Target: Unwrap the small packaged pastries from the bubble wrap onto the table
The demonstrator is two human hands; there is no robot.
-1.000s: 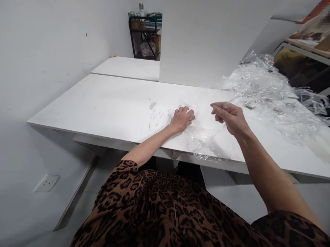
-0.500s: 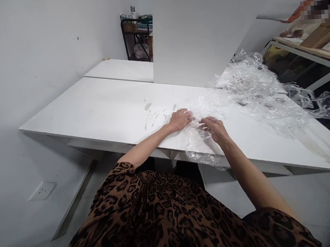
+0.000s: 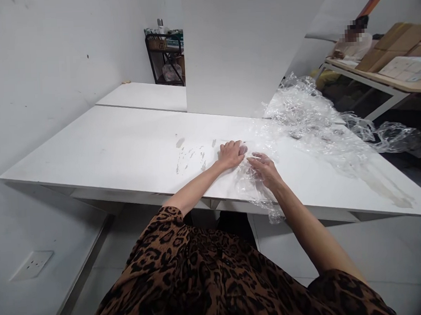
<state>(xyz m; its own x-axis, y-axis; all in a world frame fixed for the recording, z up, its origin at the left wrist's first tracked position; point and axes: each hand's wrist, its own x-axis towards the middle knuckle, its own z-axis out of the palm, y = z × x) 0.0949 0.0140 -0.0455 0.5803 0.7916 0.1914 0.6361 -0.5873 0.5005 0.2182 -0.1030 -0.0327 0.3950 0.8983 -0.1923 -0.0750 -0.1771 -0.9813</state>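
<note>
My left hand [image 3: 231, 154] rests on the white tabletop [image 3: 135, 142], its fingers curled into clear plastic film [image 3: 245, 181]. A small rounded pinkish-purple patch shows at its fingertips, and I cannot make out what it is. Just to the right, my right hand [image 3: 264, 168] has bent fingers closed on the same film, some of them seen through it. The hands are close together but apart. From between them the film runs down over the table's front edge. Wet-looking grey marks [image 3: 189, 156] lie left of my left hand.
A big heap of crumpled clear film [image 3: 307, 110] covers the right rear of the table and trails off its side. An upright white panel [image 3: 247, 47] stands behind. At the back are a black shelf rack [image 3: 150, 57], a person, and another table with a cardboard box [image 3: 395, 44].
My view has swung slightly right. My left fingers have curled in more, and my right hand has turned, its fingers closing in the film. The film hanging at the front edge is bunched narrower.
</note>
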